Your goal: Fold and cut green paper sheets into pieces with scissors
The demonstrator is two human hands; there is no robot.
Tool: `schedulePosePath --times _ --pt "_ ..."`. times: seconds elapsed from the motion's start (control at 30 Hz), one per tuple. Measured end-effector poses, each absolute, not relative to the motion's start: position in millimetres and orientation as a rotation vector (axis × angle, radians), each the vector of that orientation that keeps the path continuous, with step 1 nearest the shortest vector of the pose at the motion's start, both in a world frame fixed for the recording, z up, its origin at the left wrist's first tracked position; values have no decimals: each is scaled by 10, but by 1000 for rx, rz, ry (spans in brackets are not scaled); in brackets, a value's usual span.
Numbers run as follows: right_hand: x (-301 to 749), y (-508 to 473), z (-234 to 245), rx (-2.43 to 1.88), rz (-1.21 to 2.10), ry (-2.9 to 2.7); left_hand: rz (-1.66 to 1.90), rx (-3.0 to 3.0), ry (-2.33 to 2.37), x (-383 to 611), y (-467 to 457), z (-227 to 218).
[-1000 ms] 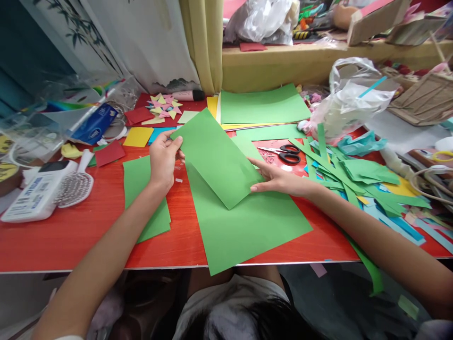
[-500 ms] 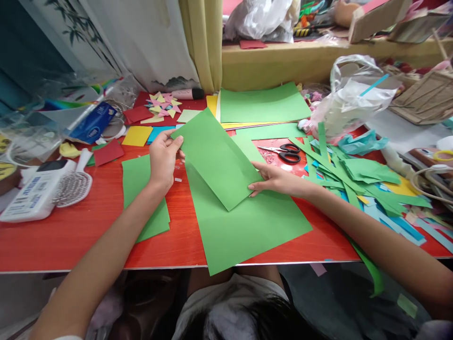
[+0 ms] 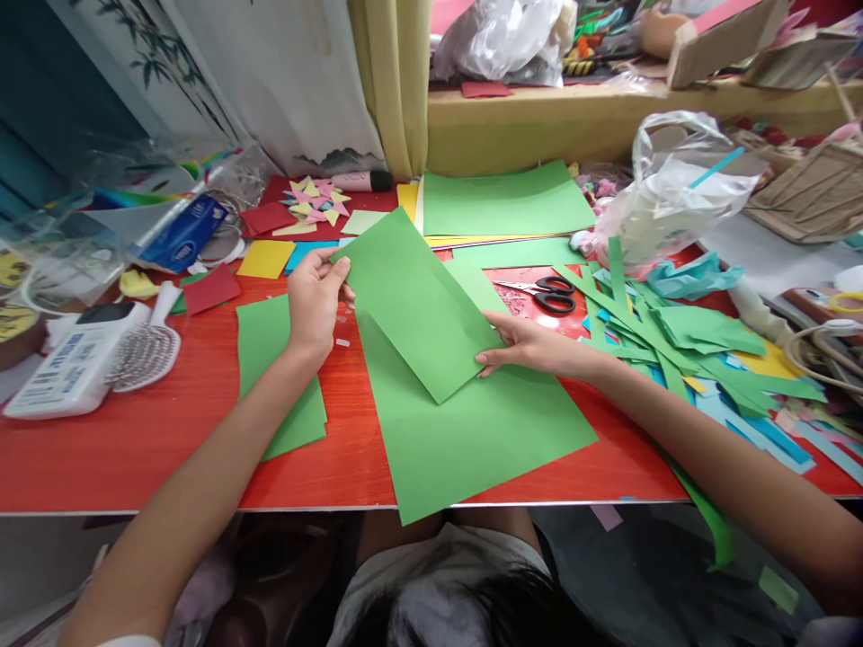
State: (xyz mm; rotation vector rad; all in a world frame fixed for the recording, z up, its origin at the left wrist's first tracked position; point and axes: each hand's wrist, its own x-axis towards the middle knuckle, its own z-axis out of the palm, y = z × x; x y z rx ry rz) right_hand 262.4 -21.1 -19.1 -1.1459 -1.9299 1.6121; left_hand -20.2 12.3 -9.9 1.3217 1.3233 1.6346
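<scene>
Both my hands hold one rectangular piece of green paper point(image 3: 418, 305), tilted above the table. My left hand point(image 3: 315, 301) pinches its upper left edge between thumb and fingers. At the lower right corner, my right hand point(image 3: 516, 343) grips it with the thumb below and fingers along the edge. Under it lies a larger green sheet point(image 3: 472, 440), which juts past the table's front edge. Beside my left forearm rests another green piece point(image 3: 262, 346), partly covered by the arm. Black-handled scissors point(image 3: 545, 293) lie beyond my right hand, blades pointing left.
On the red table point(image 3: 168, 458), green paper strips point(image 3: 647, 332) are heaped at the right. A hairbrush point(image 3: 145, 350) and a white bottle point(image 3: 71, 364) lie left. Folded paper stars point(image 3: 315, 202), a green paper stack point(image 3: 505, 202) and a plastic bag point(image 3: 674, 193) stand along the back.
The view has shifted very slightly. My hands and the green paper between them keep the same pose.
</scene>
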Motion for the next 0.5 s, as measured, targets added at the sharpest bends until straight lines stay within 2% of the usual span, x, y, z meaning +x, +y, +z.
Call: schedulePosePath --times 0.5 --pt "2614 -217 -136 -1234 1610 -1997 1675 1299 1297 -194 146 -100"
